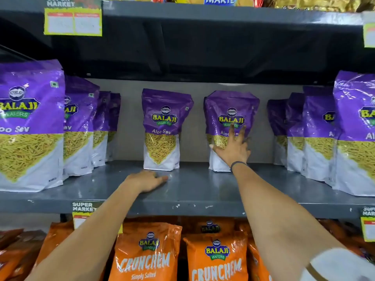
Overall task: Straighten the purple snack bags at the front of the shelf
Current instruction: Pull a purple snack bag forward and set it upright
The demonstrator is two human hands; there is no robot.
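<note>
Purple snack bags stand on a grey shelf [194,191]. Two single bags stand upright far back: one at centre-left [162,128] and one at centre-right [229,110]. My right hand [233,147] reaches in with fingers spread, palm against the front of the centre-right bag, not closed around it. My left hand [146,180] lies flat on the shelf just in front of the centre-left bag, holding nothing. A row of purple bags [30,126] runs front to back at the left, another row [355,134] at the right.
The shelf above [203,15] overhangs closely and carries price labels [73,21]. Below the front edge, orange snack bags [146,254] fill the lower shelf. Bare shelf surface lies between the two side rows in front of the centre bags.
</note>
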